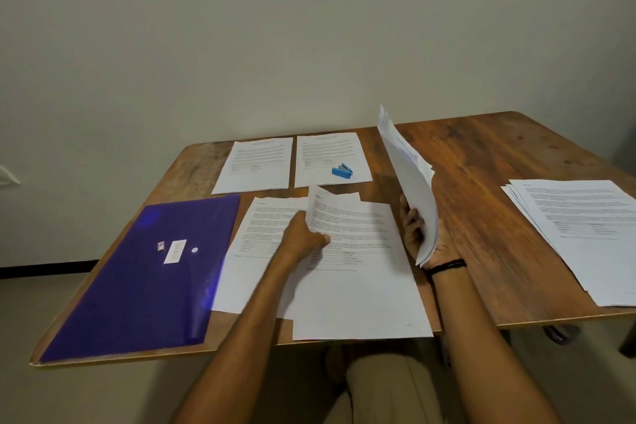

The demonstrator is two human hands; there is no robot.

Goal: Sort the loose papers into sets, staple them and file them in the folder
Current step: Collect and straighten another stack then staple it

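My left hand (303, 234) pinches the left edge of a printed sheet (330, 206) and holds it just above the two overlapping papers (358, 286) at the table's near middle. My right hand (418, 231) grips a bundle of several sheets (413, 179), held upright on edge to the right of those papers. Two single printed pages (254, 162) (327, 151) lie side by side at the back. A small blue stapler (342, 171) rests on the right one. The purple folder (144, 272) lies flat at the near left.
A fanned stack of printed papers (581, 234) lies at the right edge of the wooden table (481, 165). A plain wall stands close behind the table. My knees show below the near table edge.
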